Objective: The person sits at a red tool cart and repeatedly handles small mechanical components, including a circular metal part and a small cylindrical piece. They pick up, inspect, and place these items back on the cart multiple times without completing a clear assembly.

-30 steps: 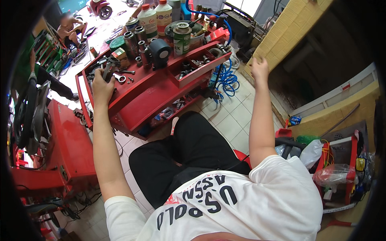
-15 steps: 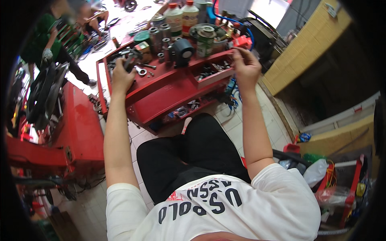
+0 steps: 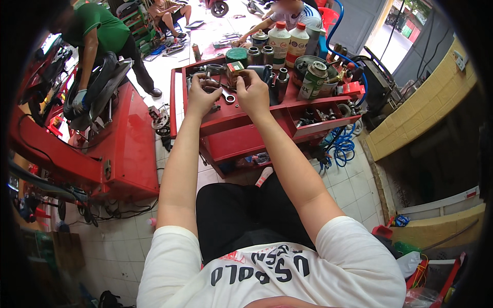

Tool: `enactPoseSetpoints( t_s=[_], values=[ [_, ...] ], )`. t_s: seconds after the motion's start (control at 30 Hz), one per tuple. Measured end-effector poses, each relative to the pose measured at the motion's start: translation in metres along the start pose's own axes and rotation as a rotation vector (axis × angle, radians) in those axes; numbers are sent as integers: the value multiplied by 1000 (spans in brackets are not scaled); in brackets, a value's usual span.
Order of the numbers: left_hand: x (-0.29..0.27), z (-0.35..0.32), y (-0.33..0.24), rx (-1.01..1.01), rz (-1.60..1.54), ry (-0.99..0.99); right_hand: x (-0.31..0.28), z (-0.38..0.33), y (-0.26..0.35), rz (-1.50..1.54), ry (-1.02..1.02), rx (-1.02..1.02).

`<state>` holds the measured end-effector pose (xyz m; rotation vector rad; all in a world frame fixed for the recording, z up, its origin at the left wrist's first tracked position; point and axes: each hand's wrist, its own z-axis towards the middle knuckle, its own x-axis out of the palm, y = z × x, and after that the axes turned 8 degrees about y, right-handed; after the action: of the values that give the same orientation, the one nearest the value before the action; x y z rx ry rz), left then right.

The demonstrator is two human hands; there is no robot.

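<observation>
Now, in the head view, both forearms reach up from the lower edge to the top tray of a red tool cart (image 3: 241,115) that stands in front of the seated person. The left hand (image 3: 201,96) rests on the tray with its fingers curled over a dark metal part (image 3: 209,82); the grip looks closed on it, though the fingers hide most of the piece. The right hand (image 3: 252,90) sits just beside the left, the two close together, and its fingertips pinch a small red and green box (image 3: 235,68) held just above the tray. A wrench (image 3: 227,96) lies flat on the tray between the two hands.

Half a second ago the right hand was over the far right end of the cart, well apart from the left; it has since come across to meet it near the middle. The left hand was already at the cart's left part and has kept its place on the tray. The cart also sits more central in the picture than before.

Behind the hands, two white bottles with red caps (image 3: 287,38) stand at the back of the tray, with a green and white can (image 3: 312,82) to their right. A blue coiled hose (image 3: 341,146) hangs at the cart's right side. At the left, a person in a green shirt (image 3: 97,25) bends over a red lift stand (image 3: 118,149).
</observation>
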<state>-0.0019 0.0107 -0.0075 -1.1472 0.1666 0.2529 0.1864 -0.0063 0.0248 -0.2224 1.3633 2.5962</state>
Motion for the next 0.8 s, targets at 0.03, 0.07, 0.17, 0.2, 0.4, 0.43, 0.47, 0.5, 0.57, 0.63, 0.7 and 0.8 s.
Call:
enactPoseSetpoints(
  t_s=[0.03, 0.07, 0.17, 0.2, 0.4, 0.43, 0.47, 0.5, 0.57, 0.63, 0.7, 0.8],
  values=[
    [1, -1, 1, -12, 3, -6, -1, -2, -2, -19, 5, 3],
    [1, -3, 1, -21, 33, -33, -3, -5, -4, -40, 9, 6],
    [1, 0, 2, 6, 108, -19, -12, -8, -16, -131, -35, -42],
    [3, 0, 3, -9, 95, -13, -16, -10, -21, -166, -59, -68],
    [1, 0, 7, 65, 71, -26, -41, -4, -37, -398, 140, -160],
    [0, 0, 8, 62, 55, -28, -43, 0, -33, -467, 202, -215],
    [0, 1, 9, 60, 39, -32, -40, 4, -29, -485, 316, -187],
    [-1, 1, 9, 57, 24, -36, -35, 6, -24, -550, 425, -174],
    [2, 2, 6, 61, 15, -87, -24, 10, -12, -686, 630, -142],
    [2, 1, 2, 60, 45, -132, -3, 14, -8, -776, 705, -65],
    [3, 0, -2, 54, 54, -153, 6, 13, 3, -910, 773, 50],
    [-1, 2, 2, 67, 51, -198, 22, 11, 0, -908, 769, 97]
  ],
)
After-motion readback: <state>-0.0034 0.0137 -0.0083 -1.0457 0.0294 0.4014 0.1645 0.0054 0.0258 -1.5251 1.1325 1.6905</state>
